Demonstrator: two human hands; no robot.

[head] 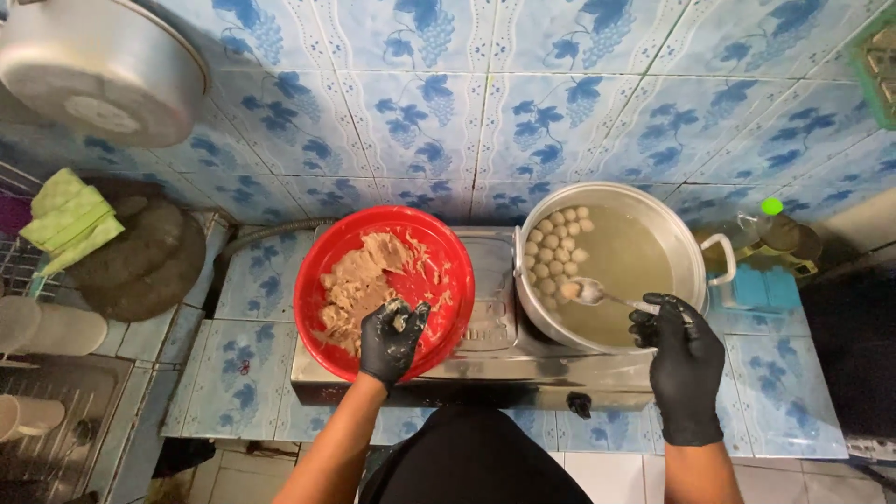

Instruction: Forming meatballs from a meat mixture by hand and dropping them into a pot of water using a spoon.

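A red bowl (448, 252) with beige meat paste (359, 280) rests on a steel stove top (495, 327). My left hand (394, 338), in a black glove, is closed around a lump of the paste over the bowl's near side. My right hand (679, 359), also gloved in black, grips a metal spoon (602, 296) whose bowl carries a small paste ball over the big steel pot (695, 257). The pot holds cloudy broth with several pale balls (555, 245) floating at its left.
A blue-patterned tiled wall rises behind. A large metal lid (98, 70) hangs at top left, dark round pans (140, 257) and a green cloth (70, 219) sit left, a sink rack (47, 411) below. A green-capped oil bottle (761, 233) lies right of the pot.
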